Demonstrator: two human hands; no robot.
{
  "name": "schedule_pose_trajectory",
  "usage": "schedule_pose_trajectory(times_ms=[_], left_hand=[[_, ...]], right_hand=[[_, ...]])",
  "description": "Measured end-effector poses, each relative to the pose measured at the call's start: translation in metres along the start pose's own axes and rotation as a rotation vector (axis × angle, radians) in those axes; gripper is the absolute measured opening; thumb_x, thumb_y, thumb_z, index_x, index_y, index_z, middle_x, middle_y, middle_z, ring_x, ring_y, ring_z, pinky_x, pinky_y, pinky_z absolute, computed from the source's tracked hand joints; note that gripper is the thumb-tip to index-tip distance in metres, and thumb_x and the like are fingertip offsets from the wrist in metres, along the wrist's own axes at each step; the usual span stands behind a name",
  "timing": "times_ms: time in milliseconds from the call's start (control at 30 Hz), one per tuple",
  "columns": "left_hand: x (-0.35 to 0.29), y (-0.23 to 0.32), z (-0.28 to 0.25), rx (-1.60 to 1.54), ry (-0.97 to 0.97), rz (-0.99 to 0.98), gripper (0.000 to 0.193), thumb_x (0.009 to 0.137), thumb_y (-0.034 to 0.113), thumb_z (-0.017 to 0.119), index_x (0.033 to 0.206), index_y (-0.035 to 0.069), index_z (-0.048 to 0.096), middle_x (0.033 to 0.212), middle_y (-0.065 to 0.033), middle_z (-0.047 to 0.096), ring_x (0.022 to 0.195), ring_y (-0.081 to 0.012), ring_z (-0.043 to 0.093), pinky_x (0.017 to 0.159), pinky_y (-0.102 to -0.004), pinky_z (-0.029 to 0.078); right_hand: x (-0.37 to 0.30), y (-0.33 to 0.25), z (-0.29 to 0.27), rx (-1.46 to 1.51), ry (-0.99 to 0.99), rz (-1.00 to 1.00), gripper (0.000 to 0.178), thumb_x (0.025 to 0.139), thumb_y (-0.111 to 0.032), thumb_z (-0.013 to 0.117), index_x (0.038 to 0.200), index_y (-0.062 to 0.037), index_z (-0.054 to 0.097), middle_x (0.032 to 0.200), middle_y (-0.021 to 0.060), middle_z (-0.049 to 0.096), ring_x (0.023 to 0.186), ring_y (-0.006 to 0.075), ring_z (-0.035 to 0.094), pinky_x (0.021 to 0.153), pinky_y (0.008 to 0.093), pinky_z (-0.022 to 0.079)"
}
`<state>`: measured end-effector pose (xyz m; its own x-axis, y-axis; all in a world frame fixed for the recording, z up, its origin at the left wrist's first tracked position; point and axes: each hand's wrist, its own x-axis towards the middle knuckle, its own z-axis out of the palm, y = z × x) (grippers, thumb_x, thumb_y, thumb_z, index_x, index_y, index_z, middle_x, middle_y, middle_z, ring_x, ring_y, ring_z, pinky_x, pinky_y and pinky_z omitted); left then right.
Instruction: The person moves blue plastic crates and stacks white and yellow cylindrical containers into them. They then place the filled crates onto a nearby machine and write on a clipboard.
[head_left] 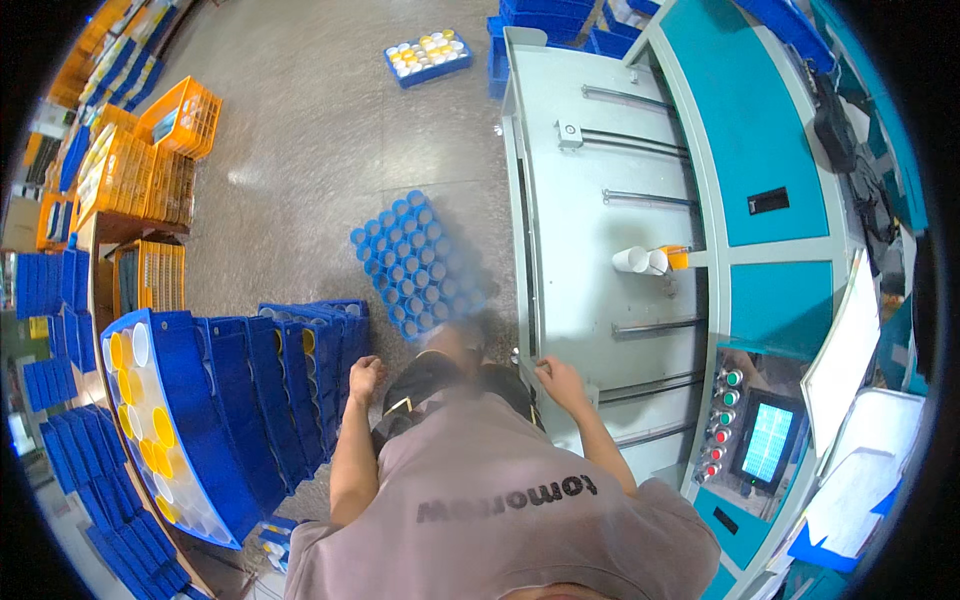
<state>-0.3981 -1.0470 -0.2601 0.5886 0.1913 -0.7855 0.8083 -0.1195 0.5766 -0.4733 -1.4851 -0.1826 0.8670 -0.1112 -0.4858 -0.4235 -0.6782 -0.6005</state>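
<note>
My left hand [367, 378] hangs beside my left thigh, close to the stacked blue crates, with its fingers curled in and nothing showing in them. My right hand [560, 383] is at the near edge of the grey-green machine bed [570, 290]; its fingers are also curled, and nothing is seen in them. Whether it touches the edge I cannot tell. On the floor just ahead of my feet lies a blue tray [408, 262] filled with rows of round blue tubes or cups. Part of its right side is blurred.
Blue crates [240, 390] of white and yellow cups stand at left, orange baskets [150, 185] beyond. Another cup crate [430, 68] sits on the far floor. The machine bed carries rails and white cups [630, 260]. A button panel with screen [768, 440] is at right.
</note>
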Motion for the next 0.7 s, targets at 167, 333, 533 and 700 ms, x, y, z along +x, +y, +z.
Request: schedule_pose_trajectory(times_ms=[167, 333, 533, 700], left_hand=[[-0.006, -0.015, -0.011, -0.049, 0.063, -0.112, 0.032, 0.092, 0.019, 0.058, 0.118, -0.001, 0.057, 0.086, -0.011, 0.067, 0.061, -0.0134, 0.058, 0.052, -0.0271, 0.046], [-0.002, -0.023, -0.018, -0.056, 0.109, -0.147, 0.033, 0.091, 0.019, 0.059, 0.117, -0.001, 0.057, 0.088, -0.0129, 0.068, 0.054, -0.0121, 0.055, 0.045, -0.0269, 0.043], [0.016, -0.006, -0.021, -0.059, 0.115, -0.091, 0.028, 0.091, 0.016, 0.058, 0.111, -0.004, 0.061, 0.087, -0.0131, 0.068, 0.068, -0.0163, 0.063, 0.058, -0.0276, 0.049], [0.046, 0.02, -0.022, -0.077, 0.098, -0.059, 0.027, 0.091, 0.016, 0.058, 0.11, -0.004, 0.062, 0.083, -0.0118, 0.068, 0.063, -0.0149, 0.06, 0.055, -0.0275, 0.047]], right_hand=[[0.04, -0.002, -0.006, -0.045, -0.087, -0.009, 0.026, 0.088, -0.028, 0.061, 0.103, -0.0079, 0.064, 0.085, 0.0181, 0.068, 0.082, 0.0371, 0.065, 0.073, 0.0457, 0.05], [0.075, -0.001, -0.013, -0.024, -0.055, -0.076, 0.027, 0.087, -0.028, 0.062, 0.103, -0.0071, 0.063, 0.087, 0.0188, 0.068, 0.085, 0.0379, 0.066, 0.076, 0.045, 0.051], [0.119, -0.02, -0.021, -0.042, -0.101, -0.097, 0.029, 0.088, -0.03, 0.06, 0.104, -0.0052, 0.063, 0.094, 0.0178, 0.069, 0.091, 0.0377, 0.065, 0.081, 0.0451, 0.051], [0.156, -0.052, -0.024, -0.063, -0.148, -0.09, 0.031, 0.088, -0.029, 0.06, 0.106, -0.0046, 0.063, 0.102, 0.0181, 0.068, 0.097, 0.0377, 0.064, 0.085, 0.0454, 0.049]])
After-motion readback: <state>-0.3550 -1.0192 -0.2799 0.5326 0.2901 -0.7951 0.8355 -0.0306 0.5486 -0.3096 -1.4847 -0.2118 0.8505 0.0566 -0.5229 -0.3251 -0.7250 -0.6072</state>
